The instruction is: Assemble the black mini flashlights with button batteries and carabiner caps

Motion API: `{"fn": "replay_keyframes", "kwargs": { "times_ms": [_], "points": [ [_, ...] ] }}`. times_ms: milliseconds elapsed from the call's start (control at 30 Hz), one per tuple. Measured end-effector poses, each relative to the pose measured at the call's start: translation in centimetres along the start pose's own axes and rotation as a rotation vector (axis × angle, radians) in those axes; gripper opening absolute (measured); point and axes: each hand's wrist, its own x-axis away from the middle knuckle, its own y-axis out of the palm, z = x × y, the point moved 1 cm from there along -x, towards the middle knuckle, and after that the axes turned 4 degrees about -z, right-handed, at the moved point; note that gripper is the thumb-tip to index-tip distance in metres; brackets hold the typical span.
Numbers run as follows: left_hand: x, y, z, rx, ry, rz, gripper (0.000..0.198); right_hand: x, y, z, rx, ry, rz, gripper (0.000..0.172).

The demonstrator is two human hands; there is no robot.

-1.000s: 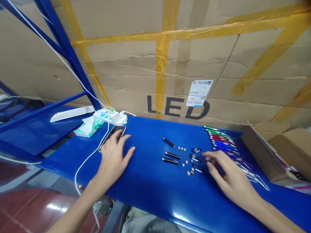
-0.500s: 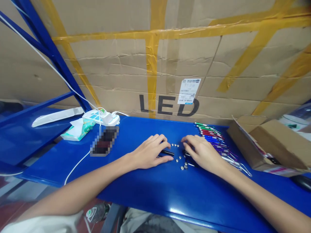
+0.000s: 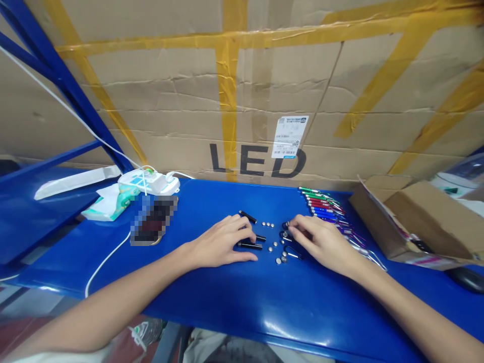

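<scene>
My left hand (image 3: pixel 225 242) rests on the blue table, thumb and forefinger apart, over slim black tubes (image 3: pixel 250 246). Another black tube (image 3: pixel 248 217) lies just beyond its fingertips. My right hand (image 3: pixel 319 241) has its thumb and forefinger drawn together at a small black end cap (image 3: pixel 286 225) with a silvery face. Below those fingertips lie similar black and silver pieces (image 3: pixel 293 254), one partly under the hand. Several button cells (image 3: pixel 279 260) are scattered between my hands, with a short row of them (image 3: pixel 268 225) farther back.
Green, red, blue and purple metal tubes with clips (image 3: pixel 321 204) lie in a row behind my right hand. An open cardboard box (image 3: pixel 401 237) stands at right, near a black mouse (image 3: pixel 467 279). At left are a phone (image 3: pixel 154 220), tissues (image 3: pixel 111 201) and a power strip (image 3: pixel 166 185).
My left hand has drawn back a little, uncovering black tubes. The fingers of my right hand have closed in at an end cap. The view has shifted slightly.
</scene>
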Motion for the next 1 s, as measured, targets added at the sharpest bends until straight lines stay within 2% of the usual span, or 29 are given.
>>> {"fn": "replay_keyframes", "kwargs": {
  "times_ms": [100, 333, 467, 800, 900, 1000],
  "points": [
    [0.1, 0.4, 0.0, 0.004, -0.012, -0.017, 0.03, 0.1, 0.0, -0.7, -0.033, -0.034, -0.068, 0.023],
    [0.0, 0.6, 0.2, -0.057, 0.026, -0.02, 0.035, 0.5, 0.3, -2.4, -0.159, -0.156, -0.205, 0.023],
    [-0.2, 0.3, 0.5, 0.051, -0.005, -0.015, 0.032, 0.5, 0.4, -2.4, -0.166, -0.15, -0.266, 0.027],
    [-0.1, 0.4, 1.3, 0.399, -0.186, 0.067, 0.021, 0.5, 0.4, -2.4, -0.169, -0.157, -0.288, 0.016],
    [-0.1, 0.4, 1.5, 0.417, -0.167, 0.059, 0.021, 0.5, 0.5, -2.5, -0.165, -0.171, -0.294, 0.016],
    [0.0, 0.4, 1.6, 0.334, -0.099, 0.059, 0.022, 0.5, 0.5, -2.7, -0.158, -0.17, -0.291, 0.015]
  ]
}}
